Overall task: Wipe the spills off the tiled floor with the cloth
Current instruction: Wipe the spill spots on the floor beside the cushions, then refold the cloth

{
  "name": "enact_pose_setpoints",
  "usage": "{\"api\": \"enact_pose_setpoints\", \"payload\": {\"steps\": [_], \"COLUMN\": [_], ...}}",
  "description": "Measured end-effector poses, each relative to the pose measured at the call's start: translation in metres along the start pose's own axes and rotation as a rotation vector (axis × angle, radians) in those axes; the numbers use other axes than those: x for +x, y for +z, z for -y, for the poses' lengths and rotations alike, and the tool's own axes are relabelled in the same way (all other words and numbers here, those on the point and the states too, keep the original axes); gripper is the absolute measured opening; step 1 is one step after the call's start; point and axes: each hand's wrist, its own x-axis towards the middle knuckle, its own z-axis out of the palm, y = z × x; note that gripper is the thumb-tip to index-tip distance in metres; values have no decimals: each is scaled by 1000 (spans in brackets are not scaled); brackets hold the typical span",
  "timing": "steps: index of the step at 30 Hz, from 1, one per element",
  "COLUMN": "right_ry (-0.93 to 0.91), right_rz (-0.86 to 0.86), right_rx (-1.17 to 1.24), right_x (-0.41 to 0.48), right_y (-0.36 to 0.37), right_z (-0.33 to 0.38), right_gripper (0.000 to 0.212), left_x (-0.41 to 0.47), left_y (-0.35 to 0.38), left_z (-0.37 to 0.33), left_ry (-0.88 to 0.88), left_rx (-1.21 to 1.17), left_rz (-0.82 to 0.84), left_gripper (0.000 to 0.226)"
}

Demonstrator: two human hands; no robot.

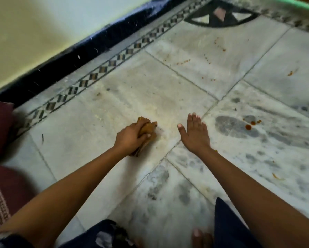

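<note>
Left hand (132, 136) is gripping the bunched cloth (147, 130), fingers curling right over it on the tiled floor (186, 56). Right hand (195, 134) is lying flat, fingers together, thumb out. The cloth's underside is staying hidden, and the red spills (248, 126) are looking blurry.

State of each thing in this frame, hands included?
left hand: curled round the cloth.
cloth: bunched, on the tiled floor.
right hand: open, fingers straight, holding nothing.
red spills: unwiped, right of the right hand.
tiled floor: smeared around the cloth.

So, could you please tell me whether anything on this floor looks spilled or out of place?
Yes: red-orange drops dot the tiled floor right of the right hand, with finer specks farther off. The left hand holds the cloth away from them.
</note>
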Motion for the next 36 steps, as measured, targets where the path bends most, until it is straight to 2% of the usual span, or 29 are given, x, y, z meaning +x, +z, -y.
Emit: {"api": "enact_pose_setpoints", "payload": {"steps": [2,4,9,12,13,17,19,21,25,28,31,36], "right_ry": [-28,-62,-241,-300,-340,-559,-598,-603,-549,-461,-340,-145], "right_rz": [-24,-62,-250,-199,-178,-100,-59,-125,-322,-379,-459,-540], "right_rx": [178,411,808,1102,1134,1052,972,885,900,934,1083,1379], "right_x": [-3,-6,-13,-15,-15,-10,-4,4,18,27,37,46], "right_y": [-13,-27,-72,-111,-124,-173,-188,-201,-229,-238,-241,-251], "right_z": [14,33,84,105,109,104,95,83,63,56,57,61], "right_gripper": [64,60,40,24,22,30,47,56,18,19,19,26], "left_x": [-2,1,26,47,53,74,85,95,114,129,138,159], "left_y": [-23,-47,-105,-143,-152,-182,-195,-201,-197,-191,-183,-151], "left_z": [-10,-23,-61,-93,-105,-150,-166,-187,-218,-225,-230,-234], "left_ry": [-126,-198,-314,-317,-305,-317,-354,-342,-320,-377,-441,-409], "left_rx": [-477,-813,-1148,-1204,-1195,-1196,-1254,-1283,-1260,-1248,-1165,-1245], "left_rz": [9,22,-88,-177,-199,-194,-144,-79,1,-38,-22,114], "left_gripper": [46,44,51,44,41,35,38,39,30,32,33,44]}}
